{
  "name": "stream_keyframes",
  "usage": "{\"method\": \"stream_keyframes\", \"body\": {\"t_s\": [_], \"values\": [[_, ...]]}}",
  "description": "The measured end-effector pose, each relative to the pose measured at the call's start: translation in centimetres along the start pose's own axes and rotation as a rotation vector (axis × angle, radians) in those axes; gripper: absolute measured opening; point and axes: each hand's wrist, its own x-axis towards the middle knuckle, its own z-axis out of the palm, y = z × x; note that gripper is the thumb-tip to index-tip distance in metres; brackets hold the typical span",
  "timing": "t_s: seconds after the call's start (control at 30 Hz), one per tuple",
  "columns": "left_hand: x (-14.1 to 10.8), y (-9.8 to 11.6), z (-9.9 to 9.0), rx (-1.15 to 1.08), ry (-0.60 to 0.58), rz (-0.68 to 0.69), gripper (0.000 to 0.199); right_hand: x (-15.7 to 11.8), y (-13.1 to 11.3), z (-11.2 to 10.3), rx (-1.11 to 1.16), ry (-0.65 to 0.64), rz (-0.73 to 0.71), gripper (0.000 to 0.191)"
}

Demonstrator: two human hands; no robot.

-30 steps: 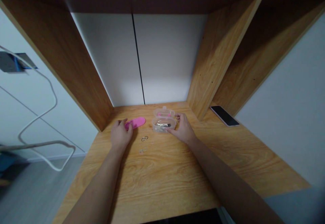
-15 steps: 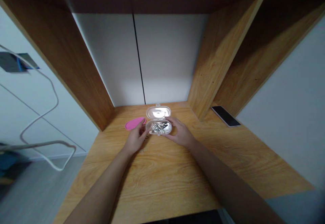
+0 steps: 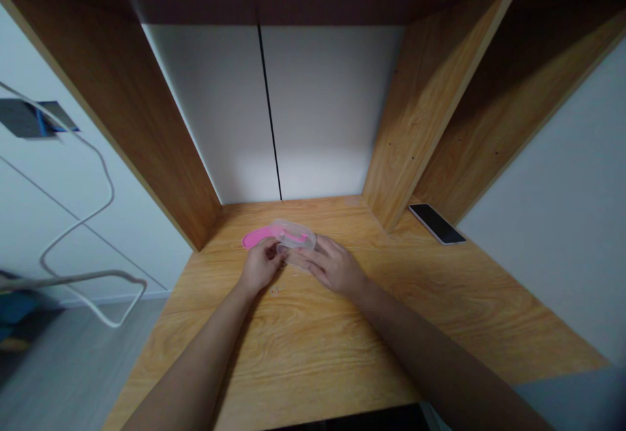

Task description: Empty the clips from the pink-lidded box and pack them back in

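Your left hand (image 3: 261, 265) and right hand (image 3: 335, 265) both grip one clear plastic box (image 3: 293, 235), tilted over the wooden bench (image 3: 313, 346), just beside one flat pink oval piece (image 3: 257, 237); one black phone (image 3: 437, 223) sits off right.

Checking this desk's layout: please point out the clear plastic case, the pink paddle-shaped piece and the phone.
Clear plastic case (image 3: 296, 234): head view, on its clear upper edge.
Pink paddle-shaped piece (image 3: 257, 238): head view, on its exposed pink end.
Phone (image 3: 435, 223): head view, on its dark screen.
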Motion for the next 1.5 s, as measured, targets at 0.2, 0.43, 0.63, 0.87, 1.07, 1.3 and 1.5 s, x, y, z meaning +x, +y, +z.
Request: {"method": "stream_keyframes", "body": {"t_s": [0.2, 0.43, 0.63, 0.87, 1.07, 1.3, 1.5], "values": [[0.1, 0.7, -1.2, 0.023, -0.003, -0.070, 0.035, 0.1, -0.9, 0.0, -0.152, 0.031, -0.238, 0.038], [0.1, 0.4, -2.4, -0.006, -0.100, 0.072, 0.054, 0.0, -0.8, 0.4, -0.173, 0.032, -0.380, 0.034], [-0.2, 0.8, -2.5, -0.123, -0.111, 0.134, 0.074, 0.2, -1.0, 0.3, -0.178, 0.061, -0.432, 0.035], [-0.1, 0.8, -2.4, -0.189, -0.018, 0.122, 0.066, 0.2, -1.1, 0.3, -0.203, 0.086, -0.451, 0.019], [-0.2, 1.0, -2.2, -0.211, 0.013, 0.107, 0.065, 0.2, -1.0, 0.0, -0.205, 0.044, -0.428, 0.020], [-0.3, 1.6, -1.4, 0.021, 0.109, 0.124, 0.048, -0.1, 0.0, -0.2, -0.013, 0.123, -0.164, 0.042], [-0.5, 2.9, -0.9, 0.216, 0.032, 0.247, 0.041, -0.3, 1.2, 0.0, 0.314, 0.366, 0.310, 0.040]]}}
